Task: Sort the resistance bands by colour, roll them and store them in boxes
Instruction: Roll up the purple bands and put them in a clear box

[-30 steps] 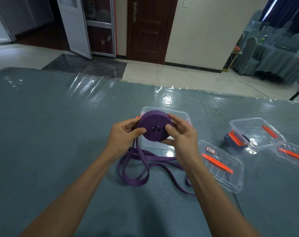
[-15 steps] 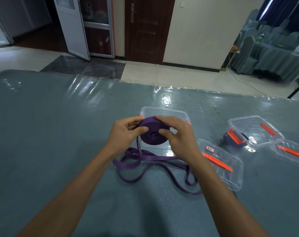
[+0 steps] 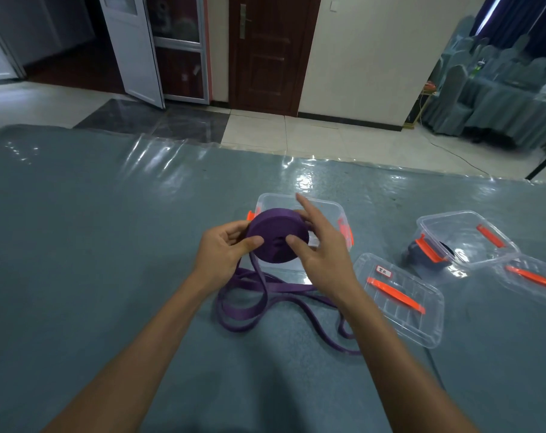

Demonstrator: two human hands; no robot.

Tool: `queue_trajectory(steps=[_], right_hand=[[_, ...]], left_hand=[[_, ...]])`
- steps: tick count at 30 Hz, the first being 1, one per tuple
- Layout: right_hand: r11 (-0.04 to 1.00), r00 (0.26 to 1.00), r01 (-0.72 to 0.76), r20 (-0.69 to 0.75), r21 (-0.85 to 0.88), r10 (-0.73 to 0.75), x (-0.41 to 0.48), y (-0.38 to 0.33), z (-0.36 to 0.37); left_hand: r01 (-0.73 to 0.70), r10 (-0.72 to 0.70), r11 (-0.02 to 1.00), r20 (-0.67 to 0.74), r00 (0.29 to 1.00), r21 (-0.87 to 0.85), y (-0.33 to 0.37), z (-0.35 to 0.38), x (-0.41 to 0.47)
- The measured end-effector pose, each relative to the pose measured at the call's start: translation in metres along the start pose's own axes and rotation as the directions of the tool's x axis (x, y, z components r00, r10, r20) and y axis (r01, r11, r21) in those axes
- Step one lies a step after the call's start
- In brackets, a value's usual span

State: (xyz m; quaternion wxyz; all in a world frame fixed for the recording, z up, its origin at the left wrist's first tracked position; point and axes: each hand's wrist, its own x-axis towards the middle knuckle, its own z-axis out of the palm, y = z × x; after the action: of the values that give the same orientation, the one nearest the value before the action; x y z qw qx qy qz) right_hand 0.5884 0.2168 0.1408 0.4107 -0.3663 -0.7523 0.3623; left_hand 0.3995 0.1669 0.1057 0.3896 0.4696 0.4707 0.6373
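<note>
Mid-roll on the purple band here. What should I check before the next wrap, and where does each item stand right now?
1. Anchor grip: the left hand grips the purple roll, thumb on its face. Ok.
2. Winding grip: the right hand has its fingers spread, and only the thumb touches the roll. Not ok.
3. Band fully wound: the loose tail lies in loops on the table. Not ok.
4. Tail free of knots: the loops overlap. Cannot tell.
5. Box ready: the open box sits just behind the roll with its lid off. Ok.
</note>
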Motion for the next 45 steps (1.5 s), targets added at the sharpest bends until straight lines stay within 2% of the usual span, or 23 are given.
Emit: queue_trajectory(steps=[2,3,6,10,12,14,15,18,20,21,22,24,25,26,29,31,33,36,39,43,45], right_hand=[[0.930,0.978,0.196,0.134,-0.310,-0.162,0.004,-0.002,-0.004],[0.889,0.962,0.256,0.192,-0.379,-0.195,0.007,-0.003,-0.006],[0.879,0.952,0.269,0.249,-0.393,-0.179,0.011,-0.005,-0.009],[0.954,0.980,0.193,0.102,-0.228,-0.173,0.012,-0.003,-0.012],[0.998,0.998,0.058,0.021,-0.013,-0.057,0.009,-0.002,-0.011],[0.953,0.991,-0.116,-0.027,0.281,0.129,0.007,-0.005,-0.010],[0.912,0.981,-0.153,-0.048,0.382,0.185,0.006,-0.006,-0.010],[0.836,0.959,-0.178,-0.098,0.520,0.266,0.003,-0.007,-0.004],[0.797,0.951,-0.216,-0.065,0.564,0.303,-0.001,-0.004,0.005],[0.812,0.952,-0.231,-0.047,0.536,0.302,-0.003,-0.003,0.008],[0.872,0.963,-0.214,-0.053,0.440,0.263,-0.004,-0.001,0.008],[0.999,0.997,-0.030,-0.065,0.032,0.032,-0.003,0.002,0.001],[0.979,0.995,0.098,-0.006,-0.176,-0.101,-0.002,0.003,-0.004],[0.930,0.980,0.199,0.079,-0.308,-0.184,-0.001,0.003,-0.006],[0.854,0.947,0.301,0.238,-0.425,-0.216,0.004,0.002,-0.009],[0.888,0.956,0.274,0.202,-0.369,-0.211,0.007,0.002,-0.010],[0.952,0.979,0.193,0.113,-0.239,-0.170,0.008,0.002,-0.012],[0.998,1.000,-0.002,-0.019,0.063,0.003,0.005,0.004,-0.010],[0.878,0.967,-0.175,-0.089,0.446,0.238,0.002,0.001,-0.007],[0.775,0.923,-0.242,-0.107,0.584,0.370,-0.010,0.004,0.012],[0.817,0.931,-0.263,-0.085,0.513,0.354,-0.016,0.009,0.019]], left_hand=[[-0.005,0.001,0.996,0.044,0.999,0.089,0.002,-0.004,0.003],[-0.013,0.004,0.991,0.069,0.998,0.131,0.004,-0.005,0.005],[-0.043,0.019,0.977,0.119,0.993,0.209,0.010,-0.006,0.010],[-0.063,0.045,0.978,0.097,0.994,0.198,0.015,-0.004,0.013],[-0.049,0.043,0.988,0.047,0.998,0.143,0.014,-0.003,0.013],[-0.034,0.034,0.997,0.001,0.999,0.064,0.013,-0.002,0.011],[-0.029,0.029,0.999,-0.015,0.999,0.030,0.012,0.000,0.009],[-0.013,0.009,0.998,-0.063,0.998,-0.069,0.008,0.006,0.004],[0.011,-0.023,0.993,-0.096,0.995,-0.119,0.004,0.007,0.004],[0.022,-0.033,0.994,-0.100,0.994,-0.110,0.002,0.005,0.004],[0.033,-0.041,0.996,-0.096,0.995,-0.083,0.000,0.003,0.004],[0.045,-0.045,0.999,-0.069,0.997,-0.001,0.001,-0.003,0.003],[0.043,-0.040,0.998,-0.043,0.998,0.054,0.002,-0.006,0.004],[0.033,-0.032,0.993,-0.009,0.999,0.113,0.004,-0.009,0.005],[0.016,-0.033,0.973,0.069,0.997,0.229,0.010,-0.011,0.008],[-0.003,-0.015,0.971,0.074,0.997,0.238,0.013,-0.010,0.009],[-0.014,0.005,0.976,0.044,0.999,0.218,0.013,-0.007,0.010],[-0.005,0.003,0.994,0.014,1.000,0.113,0.012,-0.003,0.010],[-0.010,0.010,1.000,-0.009,1.000,0.003,0.011,0.004,0.005],[-0.011,0.010,1.000,-0.073,0.997,-0.013,0.000,0.011,-0.001],[0.033,-0.034,0.999,-0.097,0.995,-0.013,-0.005,0.008,-0.001]])
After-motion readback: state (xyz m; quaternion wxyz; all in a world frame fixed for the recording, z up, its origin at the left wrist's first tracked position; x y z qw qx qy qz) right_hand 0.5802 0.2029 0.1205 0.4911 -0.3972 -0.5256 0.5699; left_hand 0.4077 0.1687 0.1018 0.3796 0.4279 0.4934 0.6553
